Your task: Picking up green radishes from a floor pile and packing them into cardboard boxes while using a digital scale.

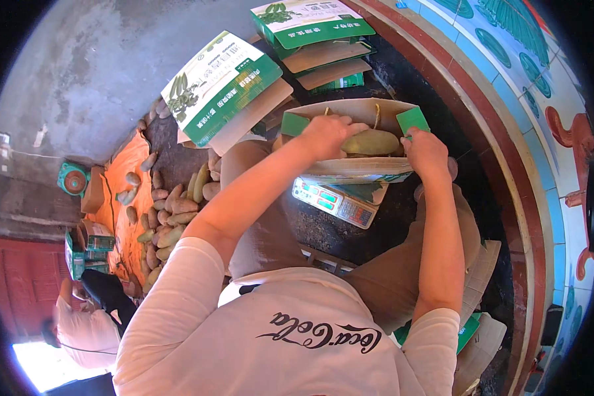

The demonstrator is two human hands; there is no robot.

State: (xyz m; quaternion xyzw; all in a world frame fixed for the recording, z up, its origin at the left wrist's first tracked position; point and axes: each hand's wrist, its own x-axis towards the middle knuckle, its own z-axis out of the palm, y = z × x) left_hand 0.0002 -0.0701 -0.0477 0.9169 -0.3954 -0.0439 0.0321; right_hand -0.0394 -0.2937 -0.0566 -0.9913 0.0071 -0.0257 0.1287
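Observation:
In front of me stands an open cardboard box (350, 173) with green end flaps and a yellow cord at its back wall. A large, long green radish (372, 143) lies inside it. My left hand (330, 135) reaches over the box's left part, its fingers stretched out beside the radish; its thumb is mostly hidden. At the box's right corner, my right hand (429, 154) is closed on the cardboard next to the green flap. Beneath the box's near side shows a digital scale (333, 202) with a lit display and keypad.
Many radishes (175, 214) are heaped left of me by an orange sheet (119, 178). Green-and-white boxes (224, 89) stand beyond my left arm, with more stacked cartons (317, 26) further back. A tiled ledge (501, 132) curves along the right. Another person (89, 330) is at lower left.

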